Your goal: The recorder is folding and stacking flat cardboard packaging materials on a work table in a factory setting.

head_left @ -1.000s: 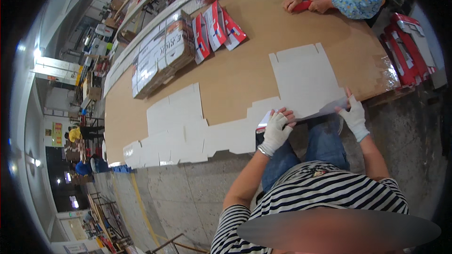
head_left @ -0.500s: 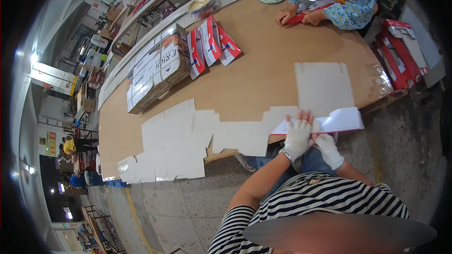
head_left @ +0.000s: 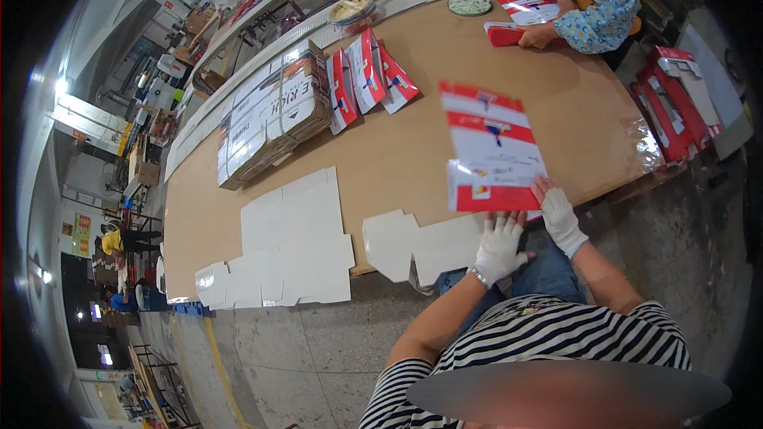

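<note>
A folded red-and-white printed carton [head_left: 494,151], slightly blurred, lies in front of me with its printed side up. My left hand [head_left: 499,250], in a white fingerless glove, is spread flat by the carton's near edge, its fingertips at that edge. My right hand [head_left: 562,221], gloved the same way, has its fingers stretched out at the near right corner. Neither hand is wrapped round anything. A flat white carton blank [head_left: 429,244] extends leftward from beside my left hand, along the table's near edge. Further left lies a larger white carton blank [head_left: 294,230].
On the brown table [head_left: 413,155] stands a strapped cardboard bundle [head_left: 274,115], with several red-and-white folded cartons [head_left: 367,71] beside it. Across the table a co-worker [head_left: 596,0] handles a red carton [head_left: 504,34]. More red cartons [head_left: 675,103] are stacked at the right.
The carton has gone from plain white inside up to folded, with its red print on top. My right hand has moved up to its corner; my left stays near the edge.
</note>
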`<act>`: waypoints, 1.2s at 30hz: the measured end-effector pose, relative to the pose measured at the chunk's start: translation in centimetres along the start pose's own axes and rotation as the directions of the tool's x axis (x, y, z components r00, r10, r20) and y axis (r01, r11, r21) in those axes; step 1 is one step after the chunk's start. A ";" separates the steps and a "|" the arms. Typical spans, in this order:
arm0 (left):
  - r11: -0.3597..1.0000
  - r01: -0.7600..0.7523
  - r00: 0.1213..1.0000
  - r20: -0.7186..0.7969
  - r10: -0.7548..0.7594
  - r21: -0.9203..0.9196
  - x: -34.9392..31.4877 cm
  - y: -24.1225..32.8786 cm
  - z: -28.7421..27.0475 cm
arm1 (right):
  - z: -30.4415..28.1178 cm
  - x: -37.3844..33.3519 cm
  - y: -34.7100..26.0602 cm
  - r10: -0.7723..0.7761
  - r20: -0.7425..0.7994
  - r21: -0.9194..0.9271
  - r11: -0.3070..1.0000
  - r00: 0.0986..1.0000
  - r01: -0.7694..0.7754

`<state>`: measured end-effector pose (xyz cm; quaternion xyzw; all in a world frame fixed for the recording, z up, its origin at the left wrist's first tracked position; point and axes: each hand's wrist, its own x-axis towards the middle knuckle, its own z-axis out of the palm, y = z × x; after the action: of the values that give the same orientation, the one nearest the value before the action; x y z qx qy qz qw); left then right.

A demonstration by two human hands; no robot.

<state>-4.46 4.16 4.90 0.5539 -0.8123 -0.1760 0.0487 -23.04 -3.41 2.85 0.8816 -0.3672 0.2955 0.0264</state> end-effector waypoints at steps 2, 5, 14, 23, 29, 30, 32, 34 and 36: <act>1.000 -0.026 0.999 -0.020 0.025 -0.013 -2.9 -1.0 -0.9 | 0.5 -0.1 1.5 -0.041 0.055 -0.058 0.997 0.998 0.044; 0.982 0.096 0.995 -0.030 -0.093 0.160 -8.1 -4.3 -1.6 | 0.1 0.0 2.4 -0.046 0.158 -0.090 0.994 0.986 0.061; 0.977 -0.078 0.923 -0.386 -0.004 -0.197 -12.2 -12.7 -3.2 | 0.7 -1.0 4.2 0.037 0.234 0.046 0.998 0.972 -0.049; 0.849 0.329 0.718 -0.474 -0.509 -0.413 -6.6 -13.1 -0.8 | 0.0 -0.6 4.1 0.258 0.134 0.257 0.923 0.957 -0.285; 0.924 0.378 0.847 -0.426 -0.318 0.062 -5.1 -12.2 -0.8 | -1.2 2.1 -0.5 -0.029 0.467 0.070 0.998 0.884 -0.004; 0.925 0.356 0.861 -0.432 -0.270 0.131 -5.0 -11.8 -1.1 | -0.6 2.9 -1.8 -0.103 0.476 0.073 0.994 0.873 0.078; 0.923 0.354 0.904 -0.308 -0.296 0.151 -5.6 -11.3 -2.0 | 0.2 4.4 -4.3 -0.172 0.541 0.129 0.984 0.823 0.121; 0.965 0.228 0.953 -0.231 -0.194 0.133 -6.7 -10.4 -3.7 | 0.9 4.0 -4.3 -0.180 0.545 0.140 0.983 0.819 0.122; 0.972 0.208 0.972 -0.132 -0.193 0.112 -9.0 -10.3 -5.4 | 1.3 4.0 -4.0 -0.193 0.544 0.157 0.979 0.816 0.127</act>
<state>9.53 7.80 7.45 0.6448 -0.7571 -0.0951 0.0445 -17.52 -3.30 4.62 0.9571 -0.2660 0.0430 -0.1068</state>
